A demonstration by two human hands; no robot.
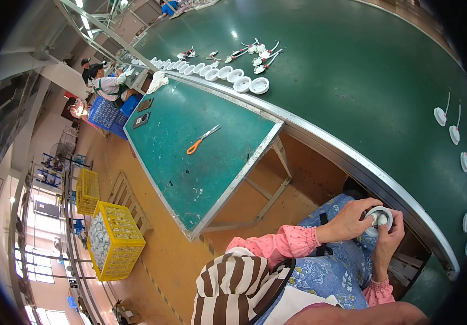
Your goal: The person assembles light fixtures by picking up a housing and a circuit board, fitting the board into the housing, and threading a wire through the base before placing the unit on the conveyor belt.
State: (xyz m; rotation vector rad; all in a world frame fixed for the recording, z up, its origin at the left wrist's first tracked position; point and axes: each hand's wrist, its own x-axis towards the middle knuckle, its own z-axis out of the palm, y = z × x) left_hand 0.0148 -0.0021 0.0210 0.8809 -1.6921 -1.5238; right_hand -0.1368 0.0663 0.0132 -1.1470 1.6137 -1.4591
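A white round cup-shaped housing (378, 221) is held up over my lap, with a small white piece (381, 219) inside it. My left hand (347, 221) grips it from the left, fingers bent at the rim and thumb by the opening. On the other side, my right hand (389, 242) has its fingers closed around the housing's edge. Both hands are beside the metal edge of the green conveyor (352, 141). What the fingertips press inside the housing is partly hidden.
A row of white housings (259, 85) and several wired white parts (260, 54) lie on the conveyor. Orange-handled scissors (194, 146) rest on a green side table (190, 184). A filled yellow crate (122, 238) stands on the floor. Co-workers (106, 84) are farther back.
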